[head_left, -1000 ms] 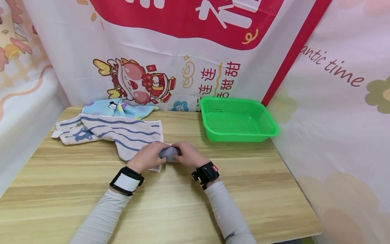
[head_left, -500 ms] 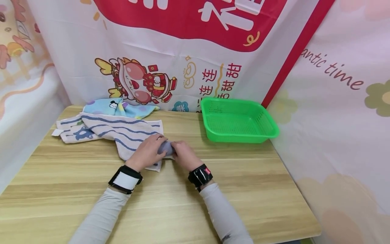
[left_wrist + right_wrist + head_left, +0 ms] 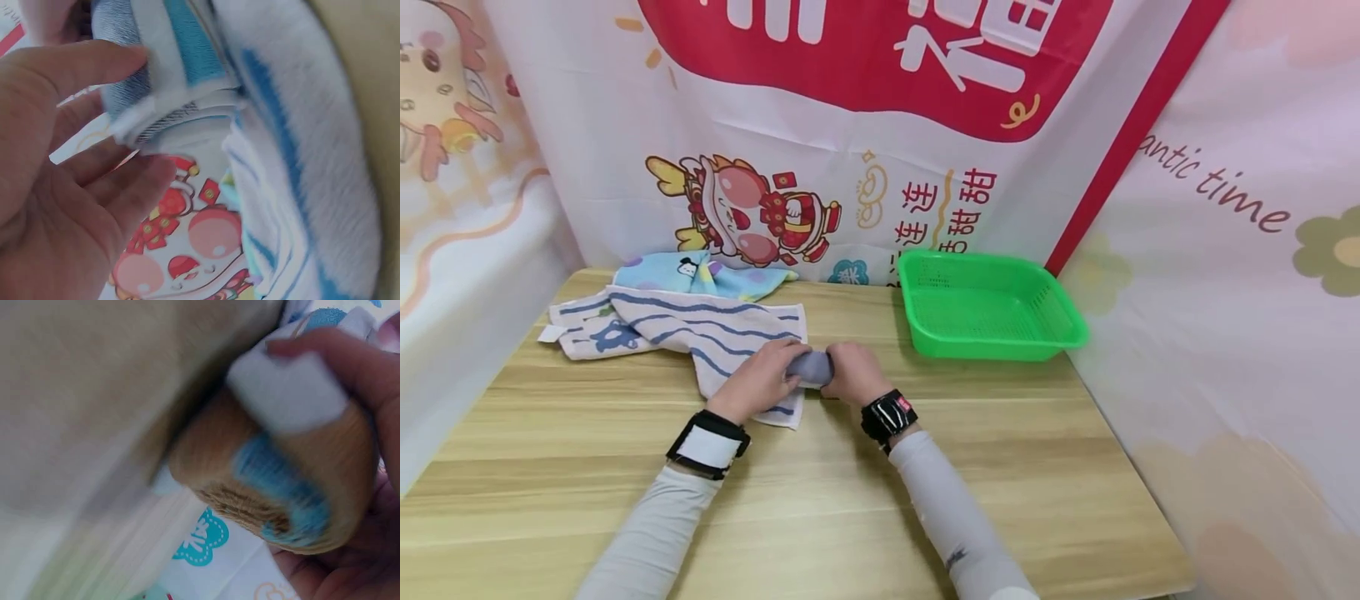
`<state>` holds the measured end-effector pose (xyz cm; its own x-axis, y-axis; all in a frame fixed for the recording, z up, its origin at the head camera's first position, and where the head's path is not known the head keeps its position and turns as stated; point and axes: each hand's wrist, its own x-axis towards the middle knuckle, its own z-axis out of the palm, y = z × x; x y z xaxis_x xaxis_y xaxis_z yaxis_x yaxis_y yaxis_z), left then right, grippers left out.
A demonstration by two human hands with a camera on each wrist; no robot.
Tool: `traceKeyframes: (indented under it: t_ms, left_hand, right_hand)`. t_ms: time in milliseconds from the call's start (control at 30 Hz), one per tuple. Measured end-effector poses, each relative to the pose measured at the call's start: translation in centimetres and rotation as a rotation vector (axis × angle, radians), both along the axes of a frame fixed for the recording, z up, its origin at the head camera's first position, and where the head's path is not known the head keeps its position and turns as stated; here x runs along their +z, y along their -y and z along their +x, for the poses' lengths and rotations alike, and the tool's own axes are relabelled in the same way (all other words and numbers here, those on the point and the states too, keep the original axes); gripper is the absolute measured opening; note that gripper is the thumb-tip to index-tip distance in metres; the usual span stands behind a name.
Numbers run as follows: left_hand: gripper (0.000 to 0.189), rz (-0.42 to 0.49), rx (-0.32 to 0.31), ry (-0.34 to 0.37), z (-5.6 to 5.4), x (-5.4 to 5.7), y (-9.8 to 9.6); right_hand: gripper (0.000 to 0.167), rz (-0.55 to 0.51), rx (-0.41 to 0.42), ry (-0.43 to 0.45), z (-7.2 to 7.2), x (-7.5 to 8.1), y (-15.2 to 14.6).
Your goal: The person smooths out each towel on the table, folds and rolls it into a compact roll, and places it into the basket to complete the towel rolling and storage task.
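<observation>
Between my two hands is a rolled-up sock bundle (image 3: 810, 367), grey-blue on top in the head view. My left hand (image 3: 752, 379) pinches its left end. In the left wrist view the thumb lies on the knit roll (image 3: 190, 50), which shows grey-blue, white and turquoise bands, with the fingers behind and below it. My right hand (image 3: 857, 373) grips the other end; in the right wrist view that end (image 3: 275, 469) is brown with a blue patch and a white band. A white towel with blue stripes (image 3: 692, 312) lies just left of the roll, partly under my left hand.
A light blue patterned cloth (image 3: 662, 273) lies behind the striped towel. At the back right of the wooden table (image 3: 1000, 467) stands a green plastic basket (image 3: 985, 348). A printed curtain (image 3: 865, 125) hangs along the table's back edge.
My right hand has come in slightly toward the left hand and its wrist has turned. The rolled sock has tilted and shifted a little left between the hands. The towels and basket stay put.
</observation>
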<state>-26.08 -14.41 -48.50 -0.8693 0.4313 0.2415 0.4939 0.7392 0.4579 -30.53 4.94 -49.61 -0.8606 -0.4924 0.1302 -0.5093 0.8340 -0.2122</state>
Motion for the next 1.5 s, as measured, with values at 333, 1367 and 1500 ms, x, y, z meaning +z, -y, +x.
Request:
traceKeyframes:
  t_ms: [333, 1367, 1500]
  left_hand:
    - [0.043, 0.084, 0.078, 0.018, 0.4, 2.8, 2.9]
    - [0.037, 0.115, 0.119, 0.15, 0.0, 2.9, 5.9]
    - [0.038, 0.113, 0.125, 0.159, 0.0, 2.7, 6.2]
  right_hand:
    - [0.053, -0.309, -0.181, 0.322, -1.7, 4.5, -3.4]
    - [0.055, -0.262, -0.646, 0.523, -19.4, 5.9, -19.1]
    - [0.049, -0.28, -0.643, 0.597, -18.4, 4.4, -17.8]
